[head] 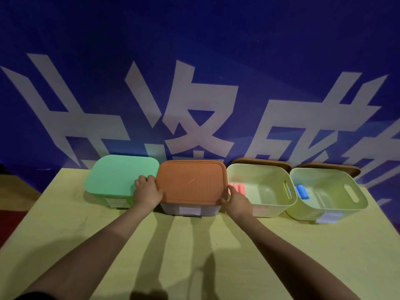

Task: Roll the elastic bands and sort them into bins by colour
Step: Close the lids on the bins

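Observation:
Four bins stand in a row at the back of the table. The second from the left (190,210) wears an orange-brown lid (191,182). My left hand (147,190) grips that lid's left edge and my right hand (236,201) grips its front right corner. A green lid (121,175) covers the leftmost bin. The third bin (270,204) is uncovered and holds pink rolled bands (240,188). In the uncovered fourth bin (337,210) lie blue rolled bands (302,192).
The table (194,256) has a yellow-green cloth. Two brown lids (262,163) lean behind the uncovered bins against a blue banner with white characters. White labels are stuck on the bins' fronts.

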Motion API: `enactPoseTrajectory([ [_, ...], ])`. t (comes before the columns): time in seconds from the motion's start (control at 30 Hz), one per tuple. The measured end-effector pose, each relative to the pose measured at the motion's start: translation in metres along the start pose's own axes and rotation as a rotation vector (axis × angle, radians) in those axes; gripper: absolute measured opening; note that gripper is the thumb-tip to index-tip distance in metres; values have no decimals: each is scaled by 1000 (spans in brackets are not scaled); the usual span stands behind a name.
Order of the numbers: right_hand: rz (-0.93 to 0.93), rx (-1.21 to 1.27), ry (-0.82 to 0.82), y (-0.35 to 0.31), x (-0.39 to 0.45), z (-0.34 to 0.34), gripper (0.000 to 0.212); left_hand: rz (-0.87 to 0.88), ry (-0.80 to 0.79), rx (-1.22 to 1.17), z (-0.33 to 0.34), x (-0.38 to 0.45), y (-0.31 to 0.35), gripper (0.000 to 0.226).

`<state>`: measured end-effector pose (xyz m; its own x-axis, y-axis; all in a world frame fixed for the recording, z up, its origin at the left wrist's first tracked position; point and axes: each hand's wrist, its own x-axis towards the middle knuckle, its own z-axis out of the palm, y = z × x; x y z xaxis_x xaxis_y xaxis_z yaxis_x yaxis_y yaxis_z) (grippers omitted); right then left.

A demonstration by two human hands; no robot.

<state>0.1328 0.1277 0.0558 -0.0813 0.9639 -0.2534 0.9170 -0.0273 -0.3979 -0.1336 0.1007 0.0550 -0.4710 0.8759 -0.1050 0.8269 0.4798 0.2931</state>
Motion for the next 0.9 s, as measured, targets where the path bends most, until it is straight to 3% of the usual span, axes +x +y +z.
enactPoseTrajectory([
  [0.1, -18, -95, 121, -7, 6, -11, 45, 102, 28, 3, 1, 9, 8, 51],
  [0.2, -169, -115, 246, -10, 26, -14, 47, 196, 6, 31, 3, 19, 20, 54],
  [0.37, -363, -239, 136, -20, 65, -7, 55, 298, -22, 70, 17, 30, 35, 53],
  [0.53, -346, -363, 45, -26, 85, 7, 63, 348, -13, 111, 41, 29, 40, 59],
  [0.9, -350, -347, 71, -23, 94, 26, 74, 349, 34, 188, 55, 36, 39, 75],
])
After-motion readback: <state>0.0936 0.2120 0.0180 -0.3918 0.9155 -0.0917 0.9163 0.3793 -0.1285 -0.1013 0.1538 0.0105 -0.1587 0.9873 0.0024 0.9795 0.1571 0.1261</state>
